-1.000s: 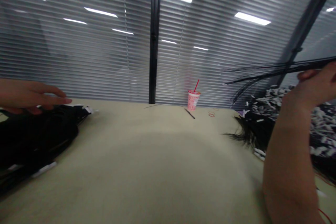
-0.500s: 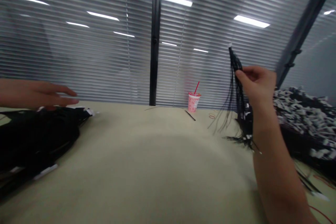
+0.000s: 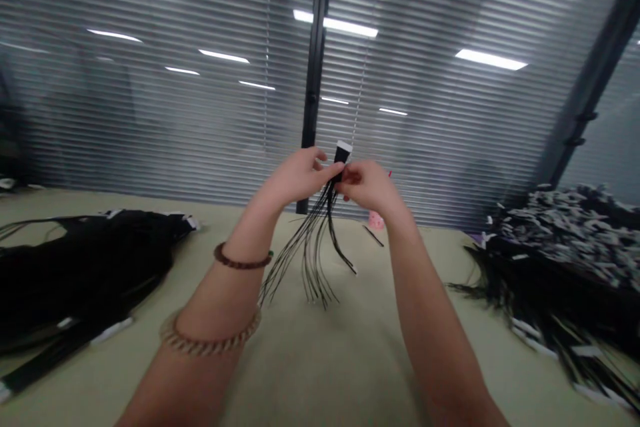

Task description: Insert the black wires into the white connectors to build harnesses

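Observation:
Both hands meet in mid-air over the middle of the table, around a black wire bundle (image 3: 341, 155) with a flat white end on top. My left hand (image 3: 306, 173) pinches the bundle below its white end between thumb and finger. From the other side my right hand (image 3: 369, 185) grips it with curled fingers. Loose thin black wires hang from the bundle, fanning out down and to the left; one thicker strand with a pale tip bends to the right.
A large heap of black wires (image 3: 100, 267) lies on the table (image 3: 310, 373) at the left. At the right is a pile of black wires with many white ends (image 3: 575, 233). A pink cup (image 3: 376, 220), partly hidden, and a thin black stick (image 3: 373, 235) are near the back edge, before window blinds (image 3: 425, 107).
My right hand has brought the wire bundle from the right to the middle. My left hand has left the black heap at the left and now holds the bundle too.

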Demonstrator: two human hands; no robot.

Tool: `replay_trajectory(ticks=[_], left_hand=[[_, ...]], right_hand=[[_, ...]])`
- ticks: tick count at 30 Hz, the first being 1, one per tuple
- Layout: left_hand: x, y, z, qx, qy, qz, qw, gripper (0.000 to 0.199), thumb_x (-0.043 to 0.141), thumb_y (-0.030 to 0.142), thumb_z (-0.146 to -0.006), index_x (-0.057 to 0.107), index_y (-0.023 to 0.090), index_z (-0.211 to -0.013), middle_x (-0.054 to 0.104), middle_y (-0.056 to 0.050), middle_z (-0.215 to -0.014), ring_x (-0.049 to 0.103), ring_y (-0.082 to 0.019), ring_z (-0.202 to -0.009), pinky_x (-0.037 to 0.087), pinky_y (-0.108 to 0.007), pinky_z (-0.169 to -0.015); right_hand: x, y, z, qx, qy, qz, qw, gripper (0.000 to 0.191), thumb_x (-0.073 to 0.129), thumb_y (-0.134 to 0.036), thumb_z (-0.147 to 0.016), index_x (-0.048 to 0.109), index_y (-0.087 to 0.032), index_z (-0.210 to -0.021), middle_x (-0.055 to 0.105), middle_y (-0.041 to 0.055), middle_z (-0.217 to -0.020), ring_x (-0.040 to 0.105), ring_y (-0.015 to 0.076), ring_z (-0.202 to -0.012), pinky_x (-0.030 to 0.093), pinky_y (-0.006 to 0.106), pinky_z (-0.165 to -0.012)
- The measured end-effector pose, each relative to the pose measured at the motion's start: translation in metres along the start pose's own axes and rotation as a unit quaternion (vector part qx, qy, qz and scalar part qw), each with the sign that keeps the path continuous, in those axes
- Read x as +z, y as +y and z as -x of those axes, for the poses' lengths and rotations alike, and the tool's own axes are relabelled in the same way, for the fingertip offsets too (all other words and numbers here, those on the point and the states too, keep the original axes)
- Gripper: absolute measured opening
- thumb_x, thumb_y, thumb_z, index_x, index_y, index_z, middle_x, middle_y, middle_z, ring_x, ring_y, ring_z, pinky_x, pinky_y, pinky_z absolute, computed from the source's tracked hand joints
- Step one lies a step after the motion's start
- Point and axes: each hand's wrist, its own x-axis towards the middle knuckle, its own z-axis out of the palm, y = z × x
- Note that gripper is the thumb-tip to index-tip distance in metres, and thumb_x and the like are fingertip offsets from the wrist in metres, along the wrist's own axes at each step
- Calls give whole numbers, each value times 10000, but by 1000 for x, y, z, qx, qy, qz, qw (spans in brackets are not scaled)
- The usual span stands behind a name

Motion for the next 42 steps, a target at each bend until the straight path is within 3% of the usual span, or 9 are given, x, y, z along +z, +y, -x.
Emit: replay_trajectory(ticks=[3, 9, 16, 20, 23, 26, 31, 36, 42], left_hand=[[12, -7, 2, 41, -46, -26, 998, 239, 536, 379, -713, 625, 157, -714, 599, -13, -621, 521, -111, -544, 365, -221, -492], [-2, 5, 9, 57, -83, -18, 995, 210, 531, 357, -714, 615, 165, -715, 570, 3, -599, 486, -102, -525, 318, -228, -467], [6, 3, 7, 57, -36, -12, 998, 246, 564, 359, -694, 521, 153, -567, 490, 23, -497, 439, -82, -462, 264, -211, -413], [7, 5, 5, 57, -9, 41, 998, 219, 563, 343, -704, 514, 157, -599, 496, 23, -514, 485, -92, -492, 339, -212, -445], [4, 5, 3, 52, 44, 119, 990, 186, 549, 331, -723, 509, 168, -642, 529, 18, -575, 513, -96, -533, 390, -220, -486], [-1, 4, 1, 21, 74, 243, 967, 144, 499, 324, -765, 500, 191, -709, 562, 14, -653, 543, -100, -595, 424, -226, -520], [-12, 4, -2, -53, 96, 409, 906, 154, 447, 319, -796, 464, 207, -691, 538, 27, -603, 535, -94, -576, 447, -241, -547], [-26, -5, 0, -35, 96, 449, 888, 253, 416, 383, -797, 500, 211, -632, 448, 17, -474, 506, -110, -551, 414, -232, -500], [-36, -9, 11, 4, 128, 493, 860, 352, 340, 485, -804, 503, 220, -638, 354, 21, -425, 453, -109, -504, 369, -213, -421]], right_hand=[[9, 2, 5, -6, -20, 27, 999, 104, 544, -239, -656, 567, -147, -613, 570, 10, -563, 511, 112, -528, 343, 212, -490], [-4, 3, 11, -22, -70, 4, 997, 85, 558, -220, -634, 595, -144, -639, 589, 9, -592, 527, 116, -549, 361, 215, -506], [-20, -2, 16, -30, -18, -153, 988, 144, 552, -251, -689, 609, -133, -748, 614, 27, -656, 570, 118, -608, 438, 231, -564], [-22, 0, 17, -7, 8, -211, 977, 267, 616, -310, -660, 595, -130, -855, 626, 49, -741, 589, 127, -670, 474, 247, -616], [-18, 6, 17, 1, -52, -201, 978, 417, 675, -343, -607, 567, -138, -954, 628, 74, -858, 595, 146, -763, 486, 264, -680], [-10, 15, 15, -8, -179, -133, 975, 501, 674, -401, -604, 555, -162, -1028, 626, 78, -922, 590, 157, -814, 480, 263, -700], [7, 23, 12, -23, -394, -46, 918, 485, 581, -411, -703, 516, -187, -1129, 618, 64, -1004, 591, 148, -825, 467, 216, -650], [20, 16, 9, -49, -411, -20, 910, 468, 548, -385, -735, 500, -186, -1156, 613, 69, -1027, 587, 145, -838, 446, 208, -673], [29, 0, 8, -100, -442, -90, 887, 439, 604, -374, -687, 552, -173, -1074, 638, 47, -951, 587, 132, -812, 438, 185, -645]])
